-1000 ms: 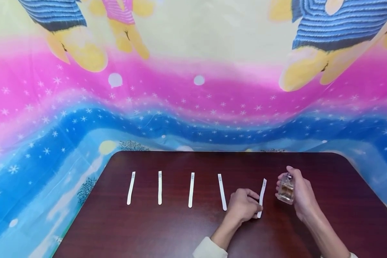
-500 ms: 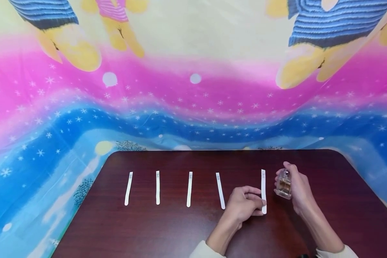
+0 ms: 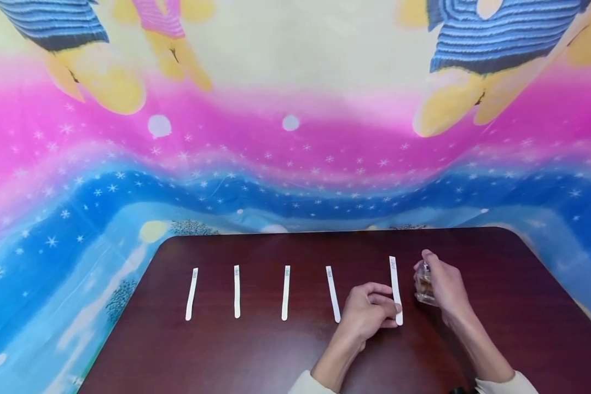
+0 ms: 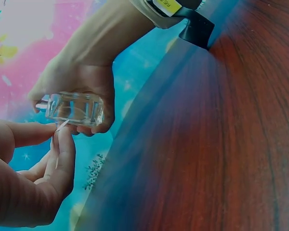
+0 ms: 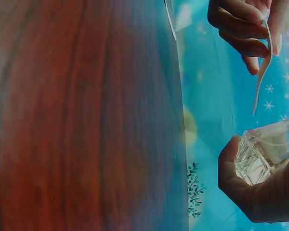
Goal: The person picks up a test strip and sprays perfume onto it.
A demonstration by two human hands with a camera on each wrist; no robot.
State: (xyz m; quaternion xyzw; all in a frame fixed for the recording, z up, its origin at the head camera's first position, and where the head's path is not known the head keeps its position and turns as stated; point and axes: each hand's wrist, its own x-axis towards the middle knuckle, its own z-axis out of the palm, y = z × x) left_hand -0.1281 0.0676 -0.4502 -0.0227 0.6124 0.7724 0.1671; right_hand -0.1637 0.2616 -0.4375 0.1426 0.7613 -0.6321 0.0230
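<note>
Between its thumb and fingers, my left hand (image 3: 369,312) pinches a white paper test strip (image 3: 394,279) near the rounded end. The strip's marked end points away from me, and in the right wrist view the strip (image 5: 263,72) appears thin and slightly bent. My right hand (image 3: 450,290) grips a clear glass perfume bottle (image 3: 424,289) with amber liquid inside, its thumb up by the top. That bottle is just right of the strip, with a small gap between them in the head view. Seen from the left wrist, the bottle (image 4: 74,109) lies behind the strip's tip.
Several similar strips, such as the leftmost strip (image 3: 191,294) and the strip nearest my left hand (image 3: 332,293), lie in a spaced row on the dark wooden table (image 3: 226,355). A colourful printed cloth (image 3: 276,164) hangs behind the table's far edge.
The held strip has swung from leaning right to leaning slightly left, its marked end now farther forward. The bottle has turned and is more covered by my right hand. The head view has shifted a little.
</note>
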